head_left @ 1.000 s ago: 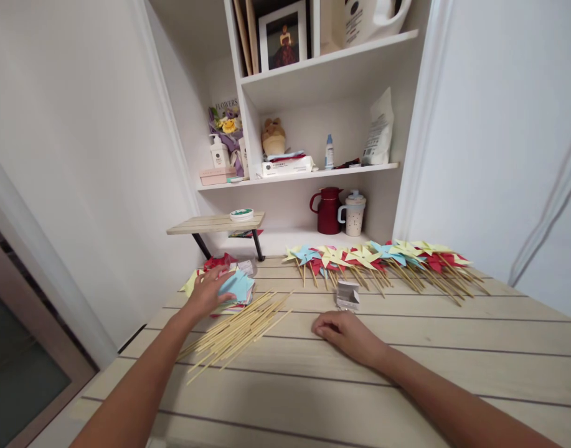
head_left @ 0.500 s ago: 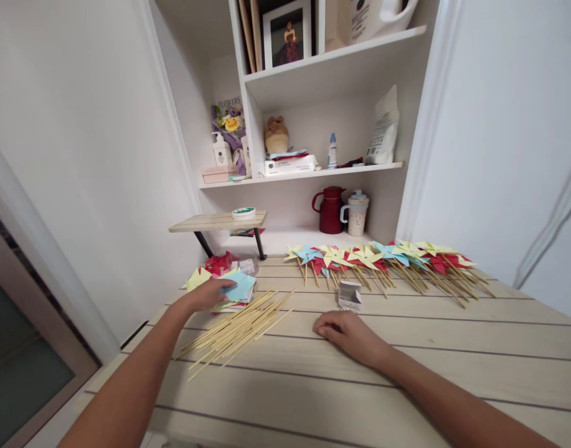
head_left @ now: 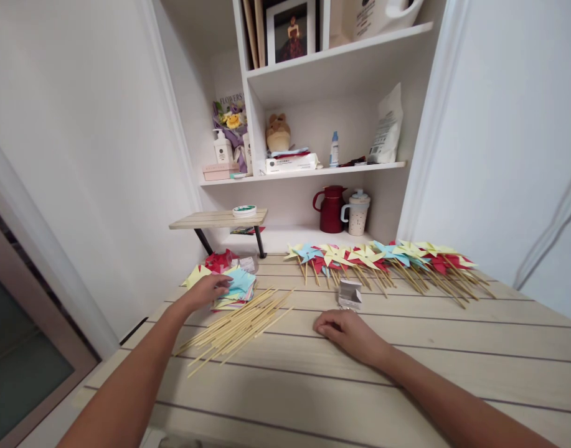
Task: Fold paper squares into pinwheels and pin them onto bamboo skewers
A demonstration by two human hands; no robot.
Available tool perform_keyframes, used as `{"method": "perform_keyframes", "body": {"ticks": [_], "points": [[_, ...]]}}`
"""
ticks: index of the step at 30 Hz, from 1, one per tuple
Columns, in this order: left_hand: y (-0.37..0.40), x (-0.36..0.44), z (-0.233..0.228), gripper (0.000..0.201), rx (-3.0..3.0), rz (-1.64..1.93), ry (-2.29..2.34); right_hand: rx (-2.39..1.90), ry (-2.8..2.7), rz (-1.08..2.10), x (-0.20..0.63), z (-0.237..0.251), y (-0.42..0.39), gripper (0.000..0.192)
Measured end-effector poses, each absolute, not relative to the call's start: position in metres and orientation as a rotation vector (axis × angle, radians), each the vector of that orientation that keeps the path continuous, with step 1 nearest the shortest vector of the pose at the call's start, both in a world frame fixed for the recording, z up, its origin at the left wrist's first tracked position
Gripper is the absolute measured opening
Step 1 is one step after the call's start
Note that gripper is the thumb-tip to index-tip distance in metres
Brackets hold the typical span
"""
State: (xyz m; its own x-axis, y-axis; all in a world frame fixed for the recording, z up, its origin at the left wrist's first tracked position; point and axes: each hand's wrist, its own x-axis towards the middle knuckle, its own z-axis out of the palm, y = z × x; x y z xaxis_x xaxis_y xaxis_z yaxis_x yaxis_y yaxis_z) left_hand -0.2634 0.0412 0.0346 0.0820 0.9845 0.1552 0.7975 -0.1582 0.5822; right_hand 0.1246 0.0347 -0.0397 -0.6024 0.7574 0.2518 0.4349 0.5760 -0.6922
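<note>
The pale slatted counter [head_left: 406, 348] carries everything. Well beyond the right hand [head_left: 348, 333], a long row of finished pinwheels [head_left: 383, 256] lies along the far edge. A loose fan of thin wooden sticks [head_left: 233, 323] lies between the two hands, stiff but likely easy to snap or roll. Under the left hand [head_left: 205, 291] sits the stack of coloured paper squares [head_left: 238, 287]; its grip lies flat, fingers spread on the top blue sheet, clasping nothing. The paper looks light, limp and slippery, best pinched at a free corner. The right grip rests loosely curled and empty, just before a small box [head_left: 349, 294].
</note>
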Motion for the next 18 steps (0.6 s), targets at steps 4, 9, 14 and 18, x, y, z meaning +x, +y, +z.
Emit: {"method": "perform_keyframes", "body": {"ticks": [4,9,14,18], "points": [[0.043,-0.263,0.037,0.029,2.041,0.725,1.806,-0.960,-2.276,0.796,0.124,-0.040,0.035,0.024],[0.043,-0.260,0.033,0.025,2.121,0.722,1.950,-0.954,-2.272,0.804,0.124,-0.041,0.036,0.024],[0.037,-0.251,0.047,0.026,2.178,0.973,2.184,-0.898,-2.158,0.750,0.125,-0.032,0.031,0.024],[0.022,-0.212,0.062,0.031,2.312,1.417,2.247,-0.945,-1.843,1.019,0.121,-0.021,0.023,0.031]]}}
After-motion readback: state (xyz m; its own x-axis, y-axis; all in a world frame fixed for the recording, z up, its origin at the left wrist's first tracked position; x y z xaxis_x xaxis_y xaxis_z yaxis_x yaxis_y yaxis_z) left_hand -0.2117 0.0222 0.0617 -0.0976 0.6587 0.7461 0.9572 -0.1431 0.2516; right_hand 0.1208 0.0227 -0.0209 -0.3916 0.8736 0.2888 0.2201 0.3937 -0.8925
